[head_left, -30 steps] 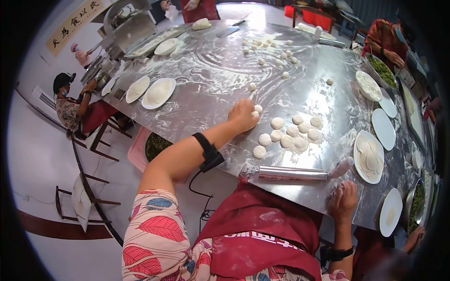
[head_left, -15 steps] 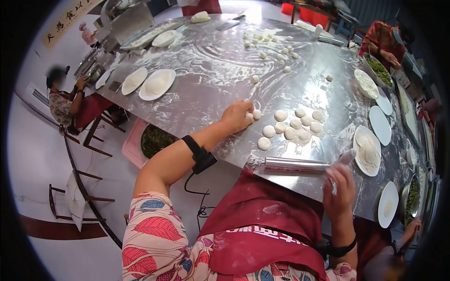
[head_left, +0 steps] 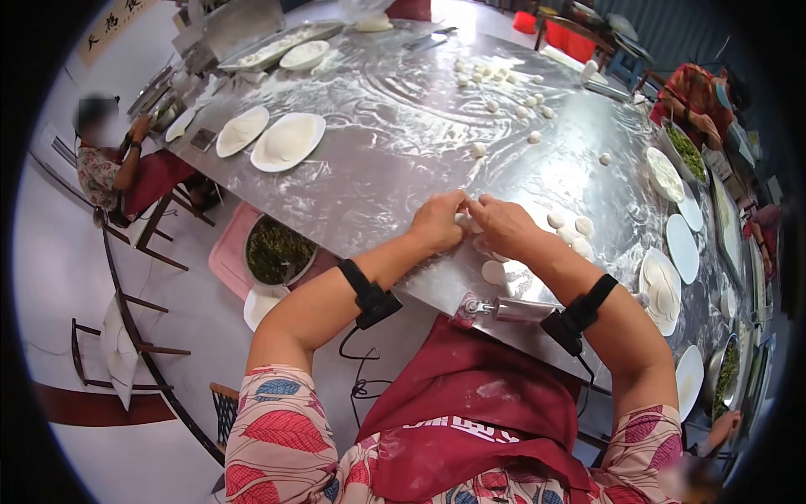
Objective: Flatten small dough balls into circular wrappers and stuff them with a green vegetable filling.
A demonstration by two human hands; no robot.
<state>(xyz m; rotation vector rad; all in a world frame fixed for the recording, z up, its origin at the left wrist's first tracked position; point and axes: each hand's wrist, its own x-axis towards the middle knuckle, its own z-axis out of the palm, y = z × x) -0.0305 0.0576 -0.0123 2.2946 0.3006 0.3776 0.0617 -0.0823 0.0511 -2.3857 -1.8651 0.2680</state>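
My left hand [head_left: 438,222] and my right hand [head_left: 506,225] meet fingertip to fingertip over the table's near part. Both have their fingers pinched around small white dough pieces [head_left: 474,224], partly hidden by the fingers. Beside and behind my right hand lie several flattened dough discs [head_left: 582,227], some covered by my forearm. One more disc [head_left: 493,272] rests just below that hand. A metal rolling pin [head_left: 522,311] lies along the near table edge, its right end hidden under my right forearm.
Small dough balls [head_left: 535,137] are scattered across the floured metal table [head_left: 369,185]. White dishes of flour or dough [head_left: 288,143] stand left, others [head_left: 662,286] right. A bowl of chopped greens [head_left: 281,249] sits below the left edge. Other people work at both sides.
My right hand has left the rolling pin's right end and moved up and left to meet my left hand. My left hand stays at roughly the same place, near the dough pieces.
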